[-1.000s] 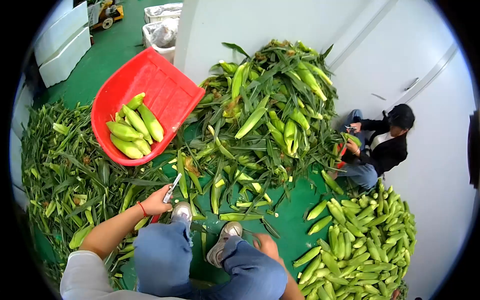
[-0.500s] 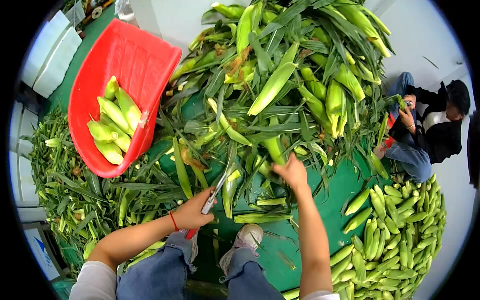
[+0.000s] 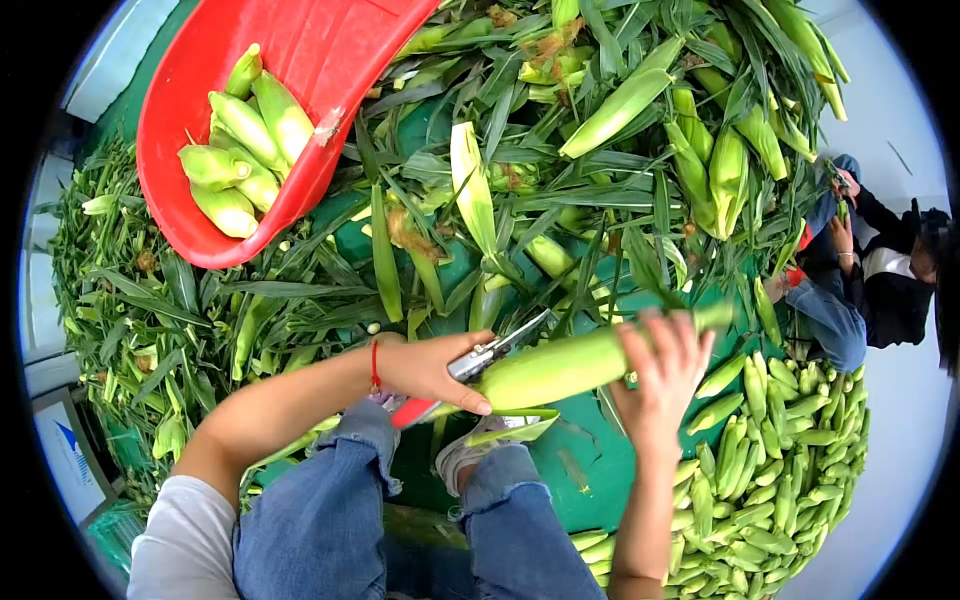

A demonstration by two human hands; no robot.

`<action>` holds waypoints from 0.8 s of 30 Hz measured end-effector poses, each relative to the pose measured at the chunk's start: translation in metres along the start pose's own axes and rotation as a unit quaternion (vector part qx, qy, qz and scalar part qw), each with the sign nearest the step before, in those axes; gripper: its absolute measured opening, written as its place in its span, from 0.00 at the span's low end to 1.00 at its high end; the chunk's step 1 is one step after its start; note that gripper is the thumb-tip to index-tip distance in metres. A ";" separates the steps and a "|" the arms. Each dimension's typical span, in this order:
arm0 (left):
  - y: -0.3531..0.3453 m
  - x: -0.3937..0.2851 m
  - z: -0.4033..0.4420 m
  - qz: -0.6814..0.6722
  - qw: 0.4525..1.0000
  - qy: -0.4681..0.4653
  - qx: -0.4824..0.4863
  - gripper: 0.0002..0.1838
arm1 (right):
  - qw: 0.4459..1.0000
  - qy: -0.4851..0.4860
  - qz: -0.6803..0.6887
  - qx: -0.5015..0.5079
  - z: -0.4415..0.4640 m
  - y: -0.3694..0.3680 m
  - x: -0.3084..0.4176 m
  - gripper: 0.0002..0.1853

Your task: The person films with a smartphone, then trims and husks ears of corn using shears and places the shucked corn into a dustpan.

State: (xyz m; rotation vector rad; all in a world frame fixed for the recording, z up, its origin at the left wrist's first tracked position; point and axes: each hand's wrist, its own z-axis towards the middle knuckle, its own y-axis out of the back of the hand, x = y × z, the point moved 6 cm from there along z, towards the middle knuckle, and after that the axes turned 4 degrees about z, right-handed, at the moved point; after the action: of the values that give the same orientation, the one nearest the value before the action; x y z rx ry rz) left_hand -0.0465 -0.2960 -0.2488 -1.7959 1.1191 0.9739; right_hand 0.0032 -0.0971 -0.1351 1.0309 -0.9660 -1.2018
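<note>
My left hand (image 3: 430, 368) is closed around pruning shears (image 3: 472, 363) with a red handle. Their blades point up and right, alongside a pale green ear of corn (image 3: 550, 370) in its husk. The left thumb lies at the ear's lower end, seemingly against it. My right hand (image 3: 655, 385) grips the same ear toward its other end, which is smeared by motion. A loose strip of husk (image 3: 520, 428) hangs under the ear, above my shoe.
A red scoop-shaped tub (image 3: 165, 180) holds several ears. Leafy corn (image 3: 625, 105) is heaped ahead, husk litter (image 3: 130, 310) lies left, and trimmed ears (image 3: 770, 470) are piled right on the green floor (image 3: 590, 470). Another person (image 3: 885, 270) sits at far right.
My right hand has lifted the ear from the leaves and brought it rightward and nearer. My left hand and the shears have moved right, up against the ear. The view has shifted.
</note>
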 end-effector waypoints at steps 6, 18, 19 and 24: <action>-0.005 -0.009 -0.008 0.024 0.991 -0.036 -0.129 0.39 | 0.438 -0.433 0.772 -0.157 -0.044 -0.096 0.016 0.26; -0.026 0.015 -0.024 -0.385 0.903 0.178 -0.066 0.37 | 0.398 -0.409 0.762 -0.307 -0.030 -0.097 -0.012 0.27; -0.029 0.010 -0.019 -0.386 0.901 0.191 -0.058 0.36 | 0.400 -0.398 0.762 -0.317 -0.031 -0.095 -0.006 0.27; -0.029 0.023 0.007 -0.435 0.890 0.120 -0.066 0.28 | 0.396 -0.340 0.806 -0.279 -0.020 -0.094 0.011 0.26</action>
State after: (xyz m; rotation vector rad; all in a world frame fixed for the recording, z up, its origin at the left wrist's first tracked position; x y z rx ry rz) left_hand -0.0138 -0.2888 -0.2658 -2.2425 0.2675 0.2871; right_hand 0.0001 -0.1122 -0.2308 -1.1503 -1.3305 0.0243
